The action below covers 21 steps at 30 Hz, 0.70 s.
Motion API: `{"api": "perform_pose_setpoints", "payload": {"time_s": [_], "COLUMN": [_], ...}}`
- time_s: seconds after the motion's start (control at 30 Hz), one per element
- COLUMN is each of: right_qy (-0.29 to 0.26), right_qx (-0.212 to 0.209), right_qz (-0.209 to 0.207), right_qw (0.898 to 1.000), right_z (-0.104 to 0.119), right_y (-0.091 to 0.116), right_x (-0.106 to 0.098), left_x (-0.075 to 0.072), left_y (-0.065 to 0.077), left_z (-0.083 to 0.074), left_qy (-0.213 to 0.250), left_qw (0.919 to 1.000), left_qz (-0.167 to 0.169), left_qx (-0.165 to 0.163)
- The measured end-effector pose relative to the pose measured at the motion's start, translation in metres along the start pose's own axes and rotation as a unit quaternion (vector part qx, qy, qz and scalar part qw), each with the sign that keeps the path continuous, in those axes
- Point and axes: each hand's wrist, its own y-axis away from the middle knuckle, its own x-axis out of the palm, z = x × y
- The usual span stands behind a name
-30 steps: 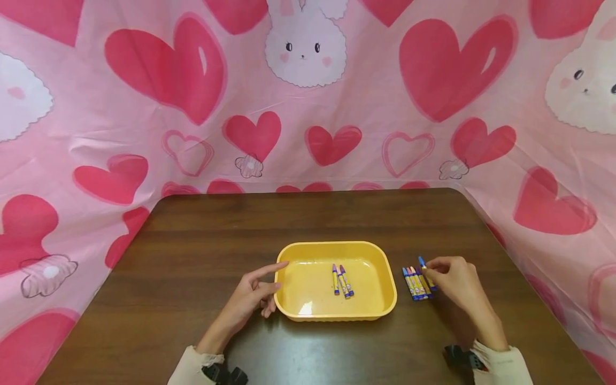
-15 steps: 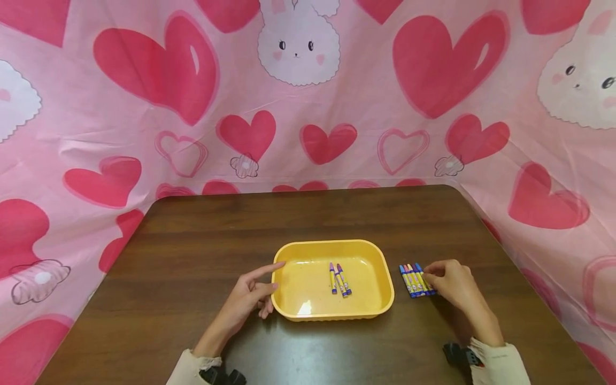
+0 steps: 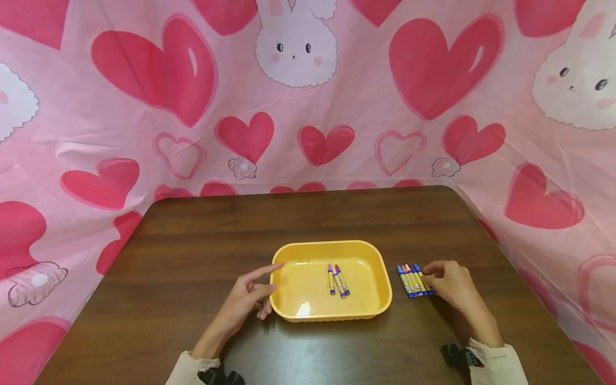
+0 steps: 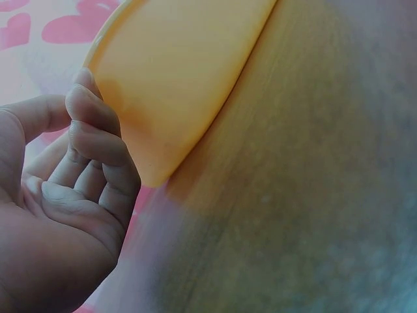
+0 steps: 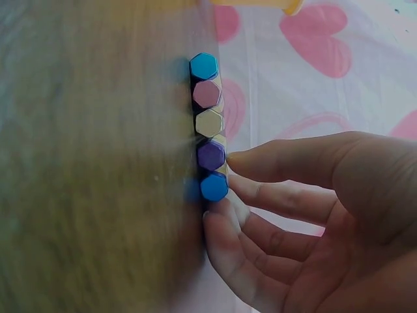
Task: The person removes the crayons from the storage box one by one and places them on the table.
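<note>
A yellow tray [image 3: 308, 310] sits on the table, with three purple- and pink-tipped crayons [image 3: 338, 280] lying in it. At its left rim is my left hand [image 3: 243, 299], index finger reaching over the edge and thumb on the rim; the left wrist view shows the other fingers curled against the outer wall. Right of the tray, several crayons [image 3: 409, 282] with yellow wrappers lie side by side in a row. My right hand [image 3: 452, 283] holds the blue crayon [image 5: 214, 187] at the row's right end. Its thumb touches the neighbouring purple crayon [image 5: 210, 156].
The brown wooden table [image 3: 231, 224] runs back to a pink cloth [image 3: 298, 107] printed with hearts and rabbits, which hangs behind and along both sides. Dark camera mounts [image 3: 459, 355] are worn at both wrists.
My right hand has brought the blue crayon down and back into line with the row, where it earlier stuck out at the top. My left hand stays at the tray; the head view shifts slightly.
</note>
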Motion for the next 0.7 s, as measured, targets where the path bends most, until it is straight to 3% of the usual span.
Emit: {"api": "perform_pose_setpoints", "payload": {"time_s": [0.7], "right_qy": [0.013], "right_qx": [-0.025], "right_qz": [-0.026], "right_qw": [0.999], "right_z": [0.0004], "right_y": [0.0003], "right_x": [0.0025], "left_x": [0.0008], "left_y": [0.0004], "left_z": [-0.0002], "left_qy": [0.000], "left_qw": [1.0000], "left_qz": [-0.002], "left_qx": [-0.001]}}
